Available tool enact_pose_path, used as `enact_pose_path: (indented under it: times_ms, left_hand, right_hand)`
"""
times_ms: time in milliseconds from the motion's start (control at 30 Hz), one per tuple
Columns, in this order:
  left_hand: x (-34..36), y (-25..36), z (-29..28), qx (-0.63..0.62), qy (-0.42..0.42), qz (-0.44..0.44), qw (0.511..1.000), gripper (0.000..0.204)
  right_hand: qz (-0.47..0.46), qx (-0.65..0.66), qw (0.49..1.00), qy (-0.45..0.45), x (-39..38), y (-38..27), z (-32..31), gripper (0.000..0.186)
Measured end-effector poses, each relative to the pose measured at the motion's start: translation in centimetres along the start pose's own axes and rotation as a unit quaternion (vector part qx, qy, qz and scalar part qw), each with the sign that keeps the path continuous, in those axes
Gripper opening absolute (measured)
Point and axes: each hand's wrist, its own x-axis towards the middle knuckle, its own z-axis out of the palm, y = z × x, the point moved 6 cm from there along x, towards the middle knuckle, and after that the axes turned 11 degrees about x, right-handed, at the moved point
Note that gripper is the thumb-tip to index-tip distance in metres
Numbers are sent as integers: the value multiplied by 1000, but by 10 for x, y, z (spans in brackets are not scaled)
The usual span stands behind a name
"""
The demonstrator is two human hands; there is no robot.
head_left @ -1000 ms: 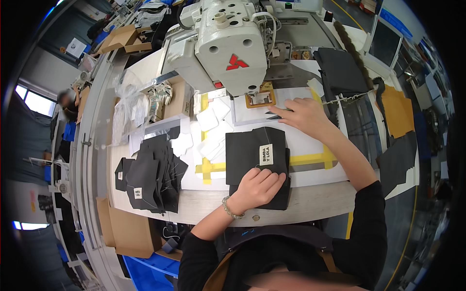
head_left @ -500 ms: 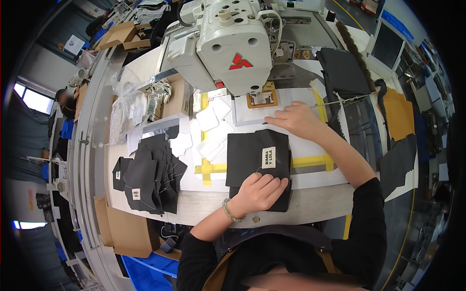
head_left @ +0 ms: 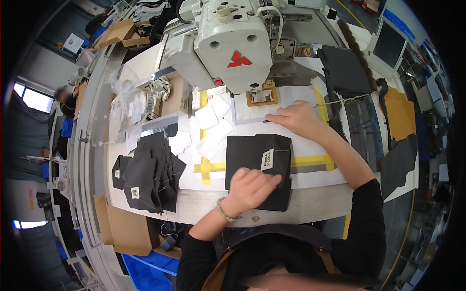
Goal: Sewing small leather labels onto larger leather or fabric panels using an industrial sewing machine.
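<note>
My left hand (head_left: 253,191) is closed over the near part of a stack of dark grey fabric pieces (head_left: 242,155), its fingers curled at the top piece. Beside its knuckles, a small cream label (head_left: 267,159) sits on that piece. Beyond the stack, my right hand (head_left: 300,120) is at the near edge of a clear plate (head_left: 247,115) under the sewing machine head (head_left: 235,48). Its index finger reaches left to a small dark bit at that edge, while the other fingers are bent. What they hold is hidden. A brown-framed clamp (head_left: 262,97) lies under the needle area.
More labelled dark pieces (head_left: 153,174) are piled at left. White cards (head_left: 207,118) lie beside the clear plate. A cardboard box (head_left: 177,97) holds bundled labels, next to a plastic bag (head_left: 125,106). Dark cloth (head_left: 344,72) and a tan piece (head_left: 398,114) lie at right.
My left hand has moved slightly away from me and left, and the top fabric piece with its label has shifted and tilted. My right hand has hardly moved.
</note>
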Motion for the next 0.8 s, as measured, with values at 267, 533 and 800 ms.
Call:
enact_pose_path:
  times_ms: [267, 533, 800]
  left_hand:
    - [-12, -106, -15, -124, -28, -380, 916, 8]
    - [15, -115, -109, -192, 33, -415, 889, 14]
    - [-95, -164, -247, -154, 172, -339, 912, 7]
  right_hand:
    - [55, -4, 998, -2, -27, 14, -19, 29]
    - [131, -7, 991, 26, -54, 27, -41, 37]
    - [201, -30, 979, 20, -94, 33, -55, 42]
